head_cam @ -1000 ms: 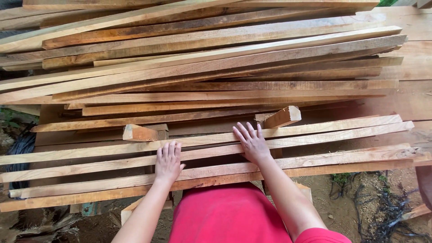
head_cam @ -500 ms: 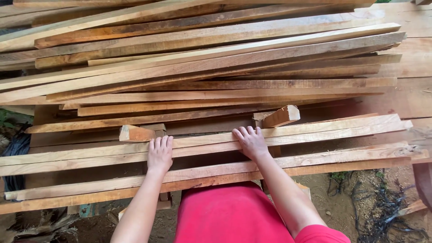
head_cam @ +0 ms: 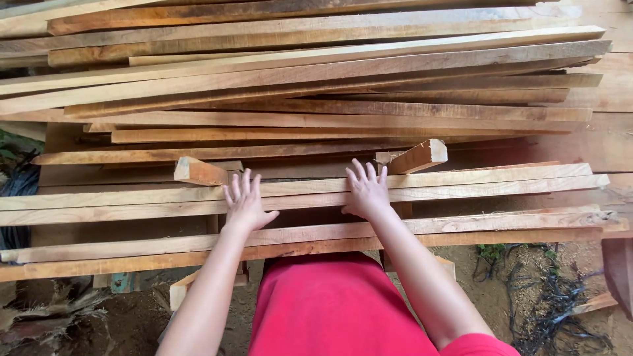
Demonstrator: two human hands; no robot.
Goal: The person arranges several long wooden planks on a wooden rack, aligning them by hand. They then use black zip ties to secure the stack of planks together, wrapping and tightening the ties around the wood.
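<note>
Both palms lie flat, fingers spread, gripping nothing: the left hand (head_cam: 245,201) and right hand (head_cam: 366,192) press on the pale slats (head_cam: 475,184) at centre frame. Two short offcut blocks (head_cam: 417,156) sit at 12 o'clock from them. The plank stack (head_cam: 316,72) runs off both side edges, its ends unseen

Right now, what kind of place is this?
Probably an outdoor timber yard or carpentry spot: long rough-sawn wooden slats piled high, bare dirt ground below, both hands flat on two slats.
</note>
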